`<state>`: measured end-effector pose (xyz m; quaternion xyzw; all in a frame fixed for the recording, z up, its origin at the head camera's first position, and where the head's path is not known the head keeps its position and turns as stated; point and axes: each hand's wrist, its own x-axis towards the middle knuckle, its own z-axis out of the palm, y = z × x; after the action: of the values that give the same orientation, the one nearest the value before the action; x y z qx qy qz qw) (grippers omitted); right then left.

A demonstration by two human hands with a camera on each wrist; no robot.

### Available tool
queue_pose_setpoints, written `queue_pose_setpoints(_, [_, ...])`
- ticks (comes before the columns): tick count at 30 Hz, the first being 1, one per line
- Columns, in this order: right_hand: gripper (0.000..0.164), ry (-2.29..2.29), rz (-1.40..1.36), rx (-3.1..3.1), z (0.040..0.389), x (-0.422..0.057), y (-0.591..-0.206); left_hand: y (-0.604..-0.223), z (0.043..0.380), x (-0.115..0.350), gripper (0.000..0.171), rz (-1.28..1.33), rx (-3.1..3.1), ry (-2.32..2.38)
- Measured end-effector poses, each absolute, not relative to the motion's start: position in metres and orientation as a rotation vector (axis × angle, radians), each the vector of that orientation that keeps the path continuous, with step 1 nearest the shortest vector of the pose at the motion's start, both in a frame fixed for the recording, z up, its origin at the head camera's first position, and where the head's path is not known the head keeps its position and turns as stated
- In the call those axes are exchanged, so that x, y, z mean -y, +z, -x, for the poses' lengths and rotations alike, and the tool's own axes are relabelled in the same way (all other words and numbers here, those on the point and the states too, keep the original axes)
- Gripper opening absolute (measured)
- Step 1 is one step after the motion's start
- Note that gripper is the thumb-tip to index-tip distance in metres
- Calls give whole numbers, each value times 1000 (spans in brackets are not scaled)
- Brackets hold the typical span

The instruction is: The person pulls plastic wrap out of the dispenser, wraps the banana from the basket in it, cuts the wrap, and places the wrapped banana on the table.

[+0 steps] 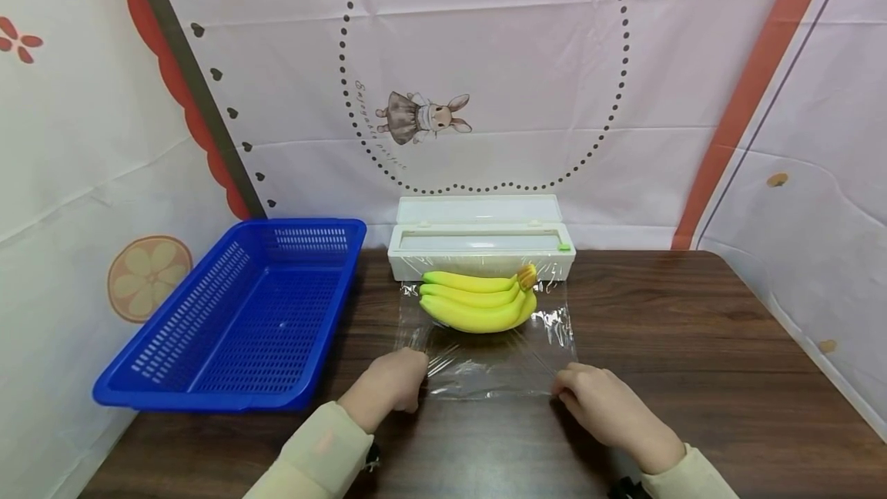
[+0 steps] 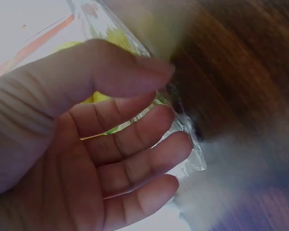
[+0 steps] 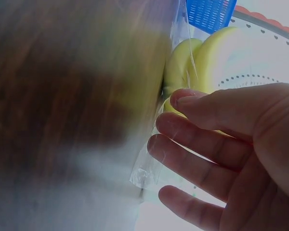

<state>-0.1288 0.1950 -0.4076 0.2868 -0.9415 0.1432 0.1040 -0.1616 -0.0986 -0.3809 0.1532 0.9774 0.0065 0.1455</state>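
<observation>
A sheet of clear plastic wrap stretches toward me from a white wrap dispenser. On the wrap lies a bunch of yellow bananas, greenish at the tips, its stem end to the right. My left hand pinches the near left corner of the film between thumb and index finger, the other fingers loosely bent in the left wrist view. At the near right corner, my right hand pinches the film's edge with thumb and index finger.
A blue plastic basket with slotted sides stands on the left of the dark wooden table. The dispenser's lid is raised, and a small green piece sits on its right end. Behind the table hangs a printed cloth.
</observation>
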Motion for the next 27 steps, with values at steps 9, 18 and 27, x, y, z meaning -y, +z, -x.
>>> queue_pose_setpoints(9, [14, 413, -840, 2739, 129, -196, -408, -385, 160, 101, 28, -407, -2809, 22])
queue_pose_setpoints(18, [16, 435, -788, 2753, 131, -200, -404, -384, 161, 107, 35, -434, -2804, 213])
queue_pose_setpoints(27, [12, 464, -693, 2842, 135, -202, -393, -373, 164, 111, 12, -550, -2864, 328])
